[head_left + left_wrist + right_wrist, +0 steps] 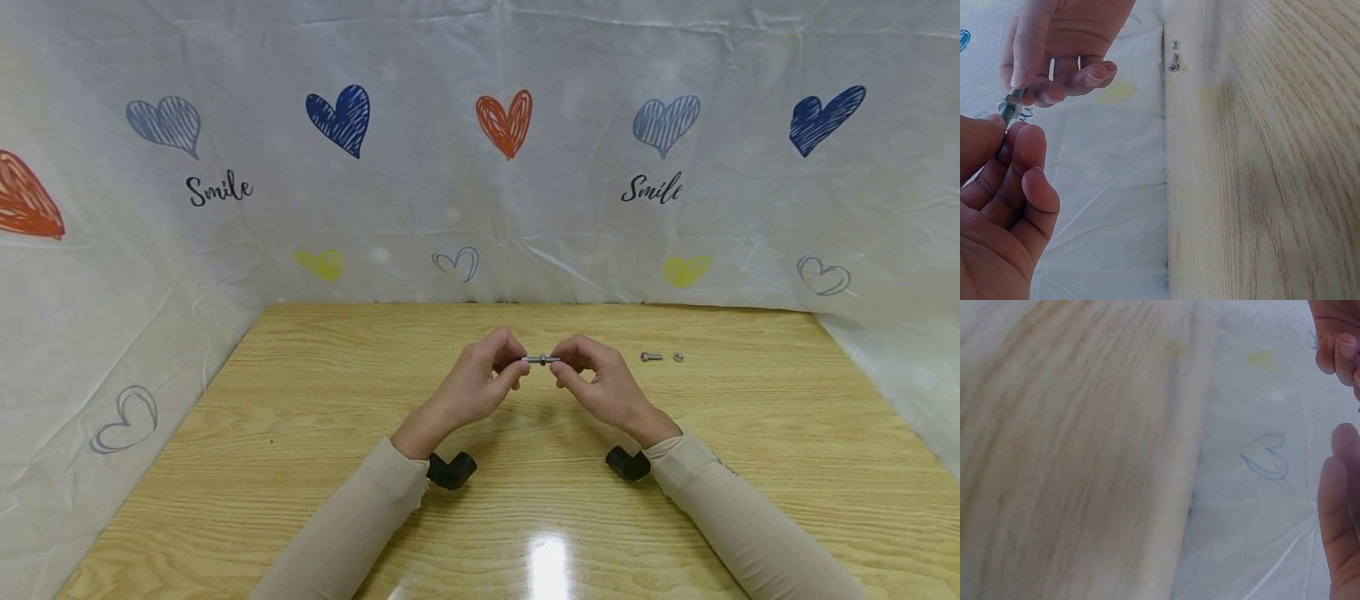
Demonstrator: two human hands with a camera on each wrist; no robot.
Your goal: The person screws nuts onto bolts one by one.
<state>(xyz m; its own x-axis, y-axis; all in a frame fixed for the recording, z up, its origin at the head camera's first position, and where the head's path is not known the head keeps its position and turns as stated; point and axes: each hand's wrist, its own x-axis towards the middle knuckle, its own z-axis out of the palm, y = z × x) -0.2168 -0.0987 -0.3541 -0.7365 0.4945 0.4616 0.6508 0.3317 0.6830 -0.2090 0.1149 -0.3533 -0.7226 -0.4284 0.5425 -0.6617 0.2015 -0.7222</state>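
A metal bolt with a hex nut partway along it is held level between the two hands, above the table. My left hand pinches one end between thumb and fingers. At the other end, my right hand pinches with thumb and forefinger. Threads show beside the nut in the left wrist view; the fingertips cover both ends. The right wrist view catches only parts of the right hand and left hand, with the bolt out of frame.
On the wooden table, right of the right hand, lie a loose socket-head bolt and a loose nut. A white cloth printed with hearts hangs behind the table. Black wrist devices sit under both sleeves.
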